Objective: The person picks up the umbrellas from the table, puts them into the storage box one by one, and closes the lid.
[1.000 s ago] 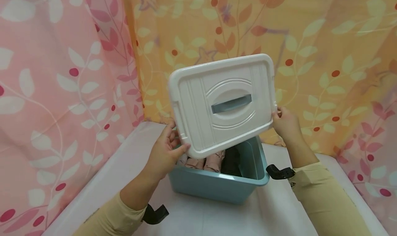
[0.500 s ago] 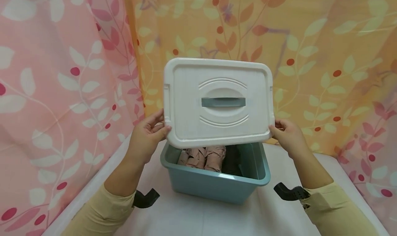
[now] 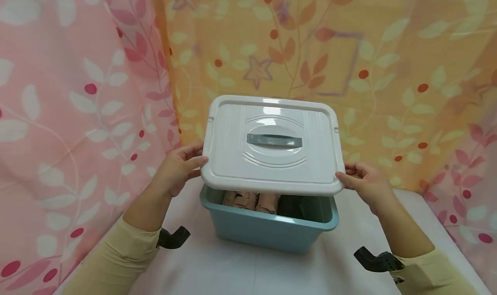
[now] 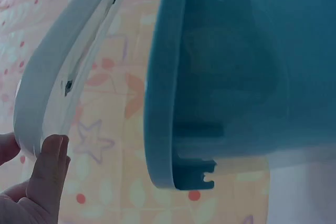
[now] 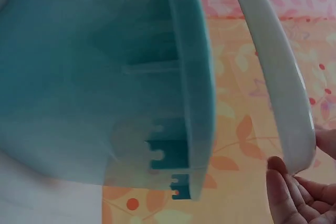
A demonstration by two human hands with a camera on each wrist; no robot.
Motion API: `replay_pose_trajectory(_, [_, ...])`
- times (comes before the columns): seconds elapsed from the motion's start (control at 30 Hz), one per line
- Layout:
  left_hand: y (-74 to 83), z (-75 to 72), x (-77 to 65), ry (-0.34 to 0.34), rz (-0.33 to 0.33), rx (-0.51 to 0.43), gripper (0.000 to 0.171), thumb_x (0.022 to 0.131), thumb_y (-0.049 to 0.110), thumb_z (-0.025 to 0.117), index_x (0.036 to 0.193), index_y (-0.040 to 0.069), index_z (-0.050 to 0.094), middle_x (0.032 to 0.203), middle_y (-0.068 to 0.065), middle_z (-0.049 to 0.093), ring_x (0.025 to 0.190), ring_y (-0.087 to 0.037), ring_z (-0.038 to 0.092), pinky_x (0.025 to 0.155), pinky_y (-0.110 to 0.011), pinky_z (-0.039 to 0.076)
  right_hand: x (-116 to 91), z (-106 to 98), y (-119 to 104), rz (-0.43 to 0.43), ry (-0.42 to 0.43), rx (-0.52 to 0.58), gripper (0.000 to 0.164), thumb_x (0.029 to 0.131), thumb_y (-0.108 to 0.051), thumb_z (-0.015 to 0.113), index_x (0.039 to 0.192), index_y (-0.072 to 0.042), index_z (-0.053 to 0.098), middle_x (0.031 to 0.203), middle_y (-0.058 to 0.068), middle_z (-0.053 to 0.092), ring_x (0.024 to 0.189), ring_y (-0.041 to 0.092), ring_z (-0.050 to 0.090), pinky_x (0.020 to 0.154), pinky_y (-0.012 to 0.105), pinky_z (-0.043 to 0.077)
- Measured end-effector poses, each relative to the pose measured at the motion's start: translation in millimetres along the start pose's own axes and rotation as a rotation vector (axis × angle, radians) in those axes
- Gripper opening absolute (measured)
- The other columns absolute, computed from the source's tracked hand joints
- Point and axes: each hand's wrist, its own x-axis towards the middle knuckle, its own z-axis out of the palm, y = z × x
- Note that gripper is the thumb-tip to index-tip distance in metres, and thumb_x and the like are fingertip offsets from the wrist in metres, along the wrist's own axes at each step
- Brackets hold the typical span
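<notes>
A white plastic lid (image 3: pixel 229 157) with a grey handle (image 3: pixel 274 140) is held tilted above a blue storage box (image 3: pixel 268 232). My left hand (image 3: pixel 174 167) pinches the lid's left edge, thumb on top and fingers below. At the opposite edge my right hand (image 3: pixel 365 185) grips it the same way. Both wrist views show a gap between the lid and the box rim (image 4: pixel 160 87). Inside the box, partly hidden by the lid, lie pinkish rolled bundles (image 3: pixel 267 202) and a dark bundle (image 3: pixel 290 206).
The box stands on a white-covered table (image 3: pixel 248 271). A pink patterned curtain (image 3: pixel 50 114) hangs on the left and a yellow one (image 3: pixel 388 70) at the back. Black curved wrist mounts (image 3: pixel 174 238) stick out from both sleeves.
The lid has levelled from its sideways slant, then come down toward the box and leaned flatter. Both hands have moved with it, keeping their hold. The box stays in place.
</notes>
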Motion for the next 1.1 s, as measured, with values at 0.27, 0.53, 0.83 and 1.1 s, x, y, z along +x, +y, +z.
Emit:
replay_pose_trajectory(0.27, [-7.1,-14.1,-1.1,-0.093,-0.126,0.056,0.049,0.089,0.011,0.060,0.134,-0.002,0.044,0.124,-0.014,0.054,0.096,-0.011,0.061,0.087,-0.037,0.048,-25.6,15.2,8.3,-0.029,-0.023,0.050,0.061,0.085,-0.027,0.065,0.134,0.001,0.043,0.093,0.016,0.059,0.073,0.015,0.064,0.068,0.026,0.053])
replay_pose_trajectory(0.53, [-14.4,-13.8,0.7,-0.080,-0.198,0.106,0.049,0.084,0.018,0.067,0.129,0.003,0.052,0.121,-0.010,0.058,0.099,-0.016,0.061,0.088,-0.037,0.047,-33.8,17.9,17.8,0.002,-0.073,0.082,0.061,0.085,-0.021,0.066,0.134,0.005,0.042,0.088,0.015,0.056,0.070,0.014,0.061,0.067,0.025,0.053])
replay_pose_trajectory(0.83, [-29.6,-18.5,10.2,-0.116,-0.256,0.213,0.051,0.083,0.025,0.068,0.125,0.000,0.054,0.123,-0.016,0.056,0.106,-0.023,0.059,0.089,-0.035,0.045,-38.3,21.2,25.8,0.041,-0.095,0.106,0.056,0.084,-0.022,0.067,0.130,0.003,0.047,0.085,0.014,0.059,0.071,0.015,0.061,0.065,0.029,0.054])
replay_pose_trajectory(1.1, [-37.5,-29.4,8.5,-0.097,-0.333,0.303,0.053,0.082,0.031,0.068,0.124,0.001,0.055,0.122,-0.015,0.057,0.105,-0.023,0.059,0.091,-0.037,0.044,-37.2,28.0,23.7,0.122,-0.131,0.122,0.060,0.084,-0.028,0.067,0.131,0.004,0.046,0.086,0.012,0.060,0.074,0.017,0.063,0.069,0.029,0.053])
